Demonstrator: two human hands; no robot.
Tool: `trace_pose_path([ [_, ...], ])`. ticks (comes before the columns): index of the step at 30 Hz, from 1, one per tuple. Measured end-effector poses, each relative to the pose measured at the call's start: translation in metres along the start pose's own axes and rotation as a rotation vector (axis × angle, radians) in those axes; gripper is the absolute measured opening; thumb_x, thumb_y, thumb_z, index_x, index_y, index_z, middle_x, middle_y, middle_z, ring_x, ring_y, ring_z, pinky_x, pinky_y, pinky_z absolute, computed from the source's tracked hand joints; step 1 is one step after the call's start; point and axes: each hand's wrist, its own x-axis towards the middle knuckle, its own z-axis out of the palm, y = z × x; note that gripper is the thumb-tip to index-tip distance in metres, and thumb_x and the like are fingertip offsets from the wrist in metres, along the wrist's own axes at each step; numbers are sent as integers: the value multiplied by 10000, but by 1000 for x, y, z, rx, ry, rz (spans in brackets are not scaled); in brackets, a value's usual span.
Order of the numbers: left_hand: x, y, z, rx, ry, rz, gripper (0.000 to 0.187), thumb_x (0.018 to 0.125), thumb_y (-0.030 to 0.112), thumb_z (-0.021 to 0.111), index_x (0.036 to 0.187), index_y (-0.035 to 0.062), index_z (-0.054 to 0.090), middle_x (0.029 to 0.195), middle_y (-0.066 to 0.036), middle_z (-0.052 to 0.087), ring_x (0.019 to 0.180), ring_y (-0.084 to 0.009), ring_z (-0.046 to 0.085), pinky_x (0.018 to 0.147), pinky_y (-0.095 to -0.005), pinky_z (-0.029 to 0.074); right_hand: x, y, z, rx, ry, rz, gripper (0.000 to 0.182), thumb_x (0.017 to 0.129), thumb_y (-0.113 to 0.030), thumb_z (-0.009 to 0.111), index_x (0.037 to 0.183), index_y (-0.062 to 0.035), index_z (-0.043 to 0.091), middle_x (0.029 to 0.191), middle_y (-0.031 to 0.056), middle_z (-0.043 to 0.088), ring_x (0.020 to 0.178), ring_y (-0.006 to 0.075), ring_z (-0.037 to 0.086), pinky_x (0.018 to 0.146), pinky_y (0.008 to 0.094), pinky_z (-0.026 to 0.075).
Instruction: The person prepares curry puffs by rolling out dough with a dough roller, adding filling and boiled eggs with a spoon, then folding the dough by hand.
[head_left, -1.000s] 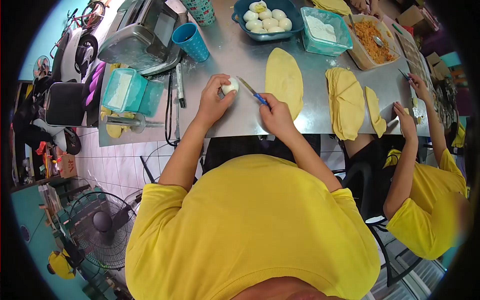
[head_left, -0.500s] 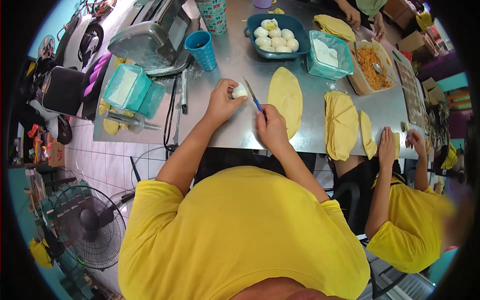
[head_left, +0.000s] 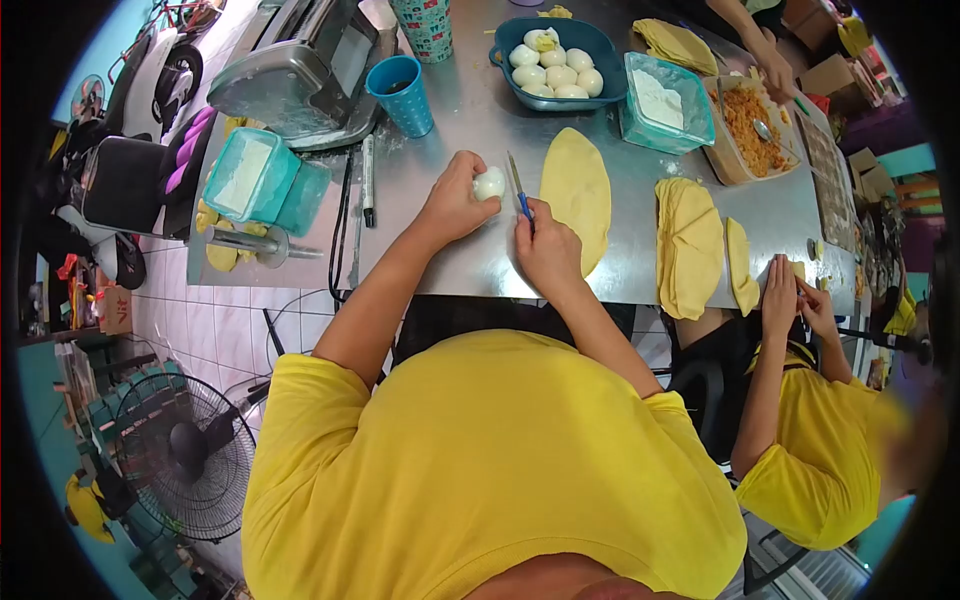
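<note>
A peeled boiled egg (head_left: 489, 184) is pinched in the fingers of my left hand (head_left: 455, 200), a little above the steel table. My right hand (head_left: 548, 248) grips a small knife (head_left: 520, 188) by its blue handle, the blade pointing away from me and standing just right of the egg, apart from it. Beside the knife lies a long oval sheet of yellow dough (head_left: 576, 200). Farther back, a dark blue bowl (head_left: 510, 98) holds several peeled eggs, one with yolk showing.
At left stand a metal rolling machine (head_left: 300, 95), a blue cup (head_left: 400, 95) and a teal container (head_left: 245, 175) of white powder. To the right are another powder container (head_left: 665, 105), a tub of orange filling (head_left: 750, 135), stacked dough sheets (head_left: 688, 245) and a co-worker's hands (head_left: 785, 295).
The knife has turned more upright and shifted slightly right. More of the egg shows in my left hand. The co-workers' hands at right and far right have moved.
</note>
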Motion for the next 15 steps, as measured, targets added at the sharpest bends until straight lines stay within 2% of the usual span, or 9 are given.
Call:
trace_pose_path([
  [2, 0, -5, 5, -25, 41, 38, 465, 668, 150, 698, 1055, 30, 470, 975, -145, 509, 869, -294, 562, 741, -363, 467, 3, 0, -1, -90, -109, 2, 207, 855, -162, 537, 1006, -23, 570, 641, 178, 627, 557, 356, 616, 531, 453, 487],
  [7, -5, -4, 6, -97, 149, 107, 420, 706, 137, 715, 1060, 23, 521, 977, -148, 518, 870, -250, 572, 724, -330, 476, 14, -6, 3, -71, -159, -52, 214, 853, -170, 534, 1003, -23, 573, 646, 181, 628, 564, 356, 617, 535, 452, 488],
  [9, -8, -4, 3, -223, 216, 93, 396, 730, 109, 726, 1074, 20, 551, 943, -69, 534, 754, -145, 526, 677, -265, 460, 19, -5, 6, -65, -172, -55, 212, 854, -173, 534, 1000, -25, 574, 649, 179, 629, 566, 356, 616, 535, 450, 488],
  [10, -9, -5, 1, -225, 224, 86, 396, 730, 109, 726, 1074, 20, 551, 943, -69, 534, 754, -145, 526, 677, -265, 460, 21, -4, 8, -58, -166, -75, 213, 854, -175, 535, 1002, -26, 573, 647, 177, 629, 564, 355, 616, 533, 449, 488],
  [12, -11, -8, -5, -71, 172, 88, 342, 732, 116, 711, 1016, 2, 558, 988, -112, 521, 784, -211, 583, 689, -299, 495, 22, -1, 9, -53, -164, -104, 214, 854, -177, 536, 1003, -28, 571, 645, 176, 629, 562, 355, 616, 532, 448, 488],
  [15, -13, -11, -6, -23, 230, 160, 324, 739, 119, 709, 1002, -3, 564, 967, -94, 529, 755, -198, 580, 689, -289, 497, 20, 0, 8, -93, -183, -146, 214, 866, -182, 528, 1015, -34, 574, 629, 164, 626, 541, 341, 613, 514, 441, 485],
])
